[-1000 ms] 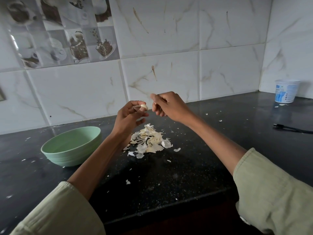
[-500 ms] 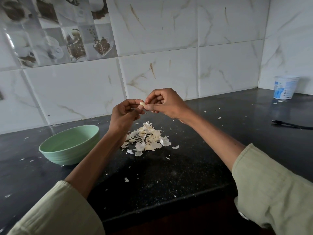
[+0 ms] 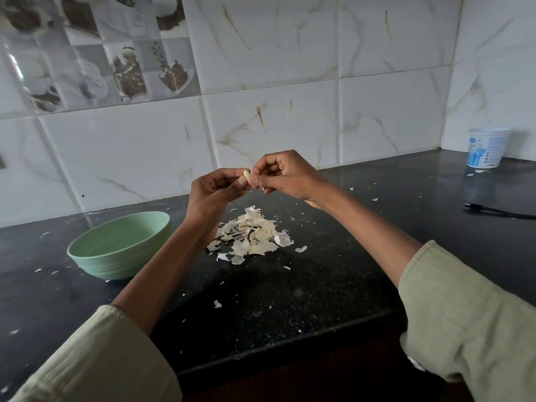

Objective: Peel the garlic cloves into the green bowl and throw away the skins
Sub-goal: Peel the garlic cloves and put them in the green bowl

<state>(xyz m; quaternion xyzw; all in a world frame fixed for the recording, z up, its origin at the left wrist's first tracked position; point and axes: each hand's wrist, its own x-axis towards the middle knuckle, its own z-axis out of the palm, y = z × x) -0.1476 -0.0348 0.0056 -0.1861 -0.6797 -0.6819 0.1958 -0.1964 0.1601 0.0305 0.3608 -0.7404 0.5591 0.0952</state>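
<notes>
Countertop [image 3: 333,285] carries the green bowl [image 3: 119,245] near its back-left edge, skins [image 3: 252,236] heaped mid-counter. Left hand [image 3: 211,192] pinches the garlic clove [image 3: 246,176]; right hand [image 3: 287,175], apart a second ago, has closed back in, fingertips picking at it, so peeling continues.

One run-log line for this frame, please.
step: peeling | left hand: holds clove | right hand: picks at clove | skins: piled on counter | bowl: left of pile
</notes>
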